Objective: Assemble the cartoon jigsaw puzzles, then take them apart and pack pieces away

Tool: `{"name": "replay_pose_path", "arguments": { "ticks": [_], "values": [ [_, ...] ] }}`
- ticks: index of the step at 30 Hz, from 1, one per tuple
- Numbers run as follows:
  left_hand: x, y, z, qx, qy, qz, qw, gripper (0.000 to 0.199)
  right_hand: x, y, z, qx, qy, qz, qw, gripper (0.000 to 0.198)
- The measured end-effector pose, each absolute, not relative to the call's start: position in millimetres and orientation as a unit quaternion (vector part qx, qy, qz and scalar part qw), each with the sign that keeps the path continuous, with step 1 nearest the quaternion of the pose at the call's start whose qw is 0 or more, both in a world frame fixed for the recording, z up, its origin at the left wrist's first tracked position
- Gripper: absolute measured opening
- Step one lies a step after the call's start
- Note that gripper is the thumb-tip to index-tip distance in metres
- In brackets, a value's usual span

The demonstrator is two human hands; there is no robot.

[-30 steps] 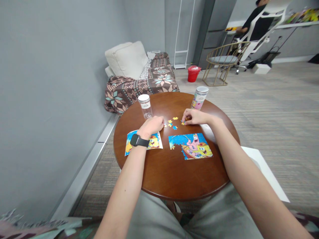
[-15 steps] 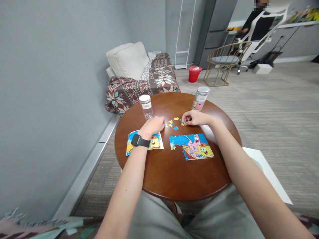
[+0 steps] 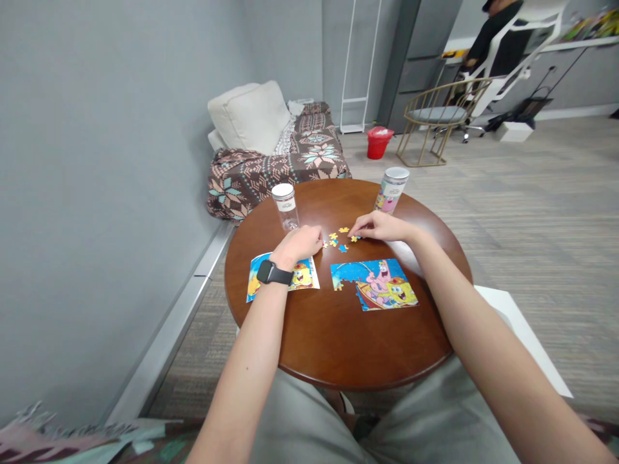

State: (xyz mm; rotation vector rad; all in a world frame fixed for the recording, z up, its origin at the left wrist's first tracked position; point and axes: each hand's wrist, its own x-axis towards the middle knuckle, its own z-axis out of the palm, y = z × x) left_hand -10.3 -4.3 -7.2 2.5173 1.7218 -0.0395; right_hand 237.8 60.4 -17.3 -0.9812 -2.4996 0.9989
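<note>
Toward the far edge of the round brown wooden worktop (image 3: 322, 338), we seemed to be sorting small yellow-and-blue jigsaw pieces (image 3: 333, 243), left hand (image 3: 300, 244) and right hand (image 3: 381, 226) with fingers half-curled, any grip unclear, the next move wanting a precise pinch.

The fingers of the right hand (image 3: 380, 225), bent in a pinch in the earlier pictures, now stretch out straighter to the left over the table (image 3: 333, 335), covering the spot where a bit of blue puzzle piece showed half a second ago. In the background, the seated person (image 3: 498, 32) leans farther forward from the white chair (image 3: 541, 9).
</note>
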Motion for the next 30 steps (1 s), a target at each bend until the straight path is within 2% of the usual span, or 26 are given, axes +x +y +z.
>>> {"name": "replay_pose_path", "arguments": {
  "ticks": [11, 25, 30],
  "values": [
    [-10.5, -6.7, -4.7, 0.827, 0.559, -0.003, 0.057, 0.024, 233.9, 56.8, -22.0, -0.363, -0.797, 0.46, 0.148, 0.033],
    [-10.0, -7.1, -2.5, 0.825, 0.56, 0.012, 0.08, 0.023, 234.5, 54.4, -13.7, -0.357, -0.848, 0.374, 0.114, 0.03],
    [-10.7, -6.3, -3.5, 0.824, 0.559, 0.02, 0.092, 0.025, 233.7, 54.3, -14.6, -0.378, -0.837, 0.382, 0.105, 0.038]
  ]
}}
